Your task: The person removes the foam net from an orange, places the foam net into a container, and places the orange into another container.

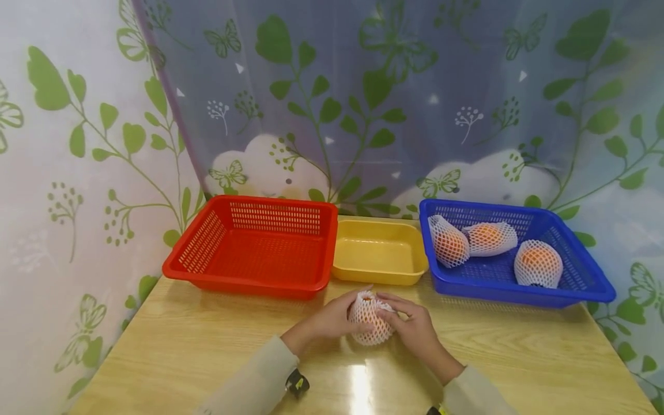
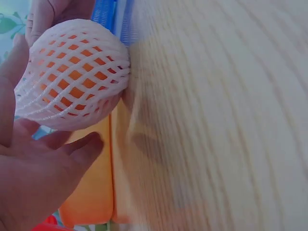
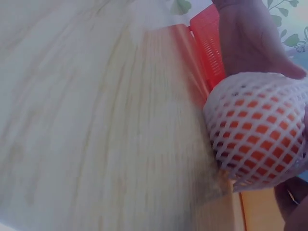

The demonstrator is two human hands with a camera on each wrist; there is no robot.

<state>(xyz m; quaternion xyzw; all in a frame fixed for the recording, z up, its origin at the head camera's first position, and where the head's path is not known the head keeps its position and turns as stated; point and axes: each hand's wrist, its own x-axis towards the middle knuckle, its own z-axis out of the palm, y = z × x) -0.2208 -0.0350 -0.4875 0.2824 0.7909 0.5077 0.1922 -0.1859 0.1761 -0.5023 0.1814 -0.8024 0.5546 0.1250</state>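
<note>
An orange fruit (image 2: 74, 77) in a white foam net (image 1: 369, 331) is between both hands, low over the wooden table just in front of the yellow basin. My left hand (image 1: 334, 316) holds its left side, the thumb across the front of the net. On the other side, my right hand (image 1: 415, 328) pinches the upper right part of the net between thumb and fingers. The top of the net is open, with a little orange showing. In the right wrist view the netted fruit (image 3: 260, 134) partly hides the right fingers.
A red basket (image 1: 254, 284) stands at the back left, the yellow basin (image 1: 381, 278) in the middle. The blue basket (image 1: 510, 295) at the back right holds three netted orange fruits (image 1: 538, 262). The wooden table (image 1: 197, 340) extends around the hands, with a patterned curtain behind.
</note>
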